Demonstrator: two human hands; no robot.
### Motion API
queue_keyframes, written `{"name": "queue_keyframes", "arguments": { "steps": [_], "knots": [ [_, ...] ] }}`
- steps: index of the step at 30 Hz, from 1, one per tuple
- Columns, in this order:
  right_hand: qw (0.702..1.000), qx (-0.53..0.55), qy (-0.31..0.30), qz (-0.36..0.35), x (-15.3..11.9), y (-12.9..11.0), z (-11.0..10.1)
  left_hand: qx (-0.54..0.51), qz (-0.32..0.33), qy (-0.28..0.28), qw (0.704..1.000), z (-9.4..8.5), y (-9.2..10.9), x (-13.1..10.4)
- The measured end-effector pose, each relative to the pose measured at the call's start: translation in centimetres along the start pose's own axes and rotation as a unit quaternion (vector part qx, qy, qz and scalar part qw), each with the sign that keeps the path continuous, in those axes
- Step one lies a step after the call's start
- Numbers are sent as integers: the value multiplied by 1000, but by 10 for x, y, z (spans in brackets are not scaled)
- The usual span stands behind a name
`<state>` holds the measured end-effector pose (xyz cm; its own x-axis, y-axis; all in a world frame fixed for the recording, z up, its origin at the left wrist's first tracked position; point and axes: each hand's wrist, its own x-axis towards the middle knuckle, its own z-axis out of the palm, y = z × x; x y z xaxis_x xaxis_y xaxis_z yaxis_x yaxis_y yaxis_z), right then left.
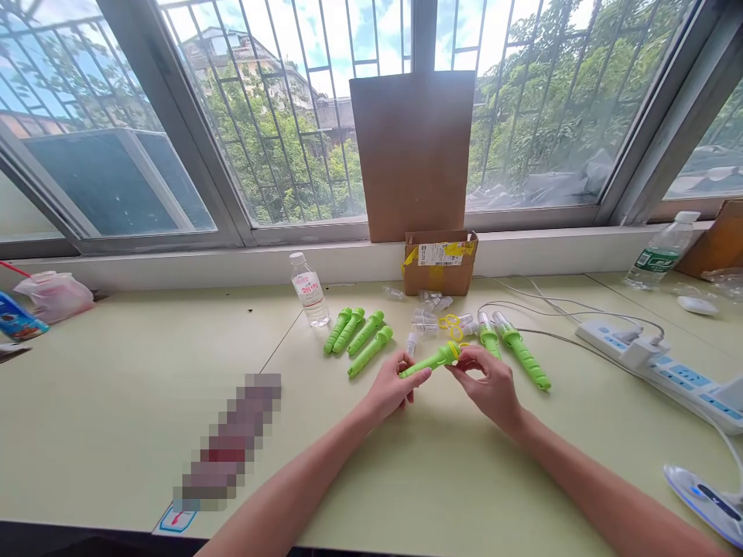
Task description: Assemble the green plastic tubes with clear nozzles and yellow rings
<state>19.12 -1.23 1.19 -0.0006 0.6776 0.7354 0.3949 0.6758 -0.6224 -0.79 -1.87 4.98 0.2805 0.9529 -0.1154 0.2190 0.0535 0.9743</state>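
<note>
While the left hand [396,383] grips the narrower part of a green tube [429,362] between thumb and fingers, the right hand [486,379] pinches at its wider end; its fingertips hide whether they hold the yellow band [454,350] or the tube itself. The tube is bright green with a ridged body, tilted up to the right over the middle of the table [522,480].

Just beyond the right hand, 2 green tubes with clear tops [522,352] lie slanted, and 4 green tubes [361,333] lie side by side beyond the left hand. Between these groups are clear plastic pieces [426,323] and loose yellow rings [451,325], close past the held tube. A water bottle [309,292] stands upright behind the 4 tubes; a small cardboard box [441,267] sits farther back, before a tall cardboard sheet [413,155].

Bare tabletop lies between the forearms, toward the near edge, and widely at left. On the right, a power strip [667,367] and its cables [569,311] limit the room; at the back, the window ledge [348,264] does.
</note>
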Motion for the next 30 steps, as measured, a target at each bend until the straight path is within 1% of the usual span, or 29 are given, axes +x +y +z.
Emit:
{"name": "queue_keyframes", "arguments": {
  "steps": [3, 5, 10, 15, 18, 21, 22, 27, 30],
  "knots": [
    [1000, -13, -3, 14, -1, 0, 0, 25, 37, 32, 998, 0, -1, 1],
    [999, -20, -11, 26, -1, 0, 0, 38, 49, 43, 997, -1, -2, 2],
    [998, -22, -32, 44, 0, 2, 0, 47, 32, 52, 997, -1, -5, 4],
    [996, -11, -54, 65, 1, 1, 3, 29, 15, 39, 999, -1, -8, 5],
    [995, -11, -63, 72, 2, 1, 4, 19, 0, 15, 1000, -3, -9, 6],
    [995, -13, -63, 71, 2, 0, 3, 31, -12, -18, 999, -6, -8, 5],
    [996, -13, -62, 68, 2, 0, 3, 39, -10, -21, 999, -6, -7, 5],
    [998, -13, -44, 53, 3, -1, -1, 55, 34, 4, 998, -3, -1, 1],
    [998, -19, -44, 47, 3, 0, -1, 47, 31, -1, 998, -1, 0, -1]
  ]
}}
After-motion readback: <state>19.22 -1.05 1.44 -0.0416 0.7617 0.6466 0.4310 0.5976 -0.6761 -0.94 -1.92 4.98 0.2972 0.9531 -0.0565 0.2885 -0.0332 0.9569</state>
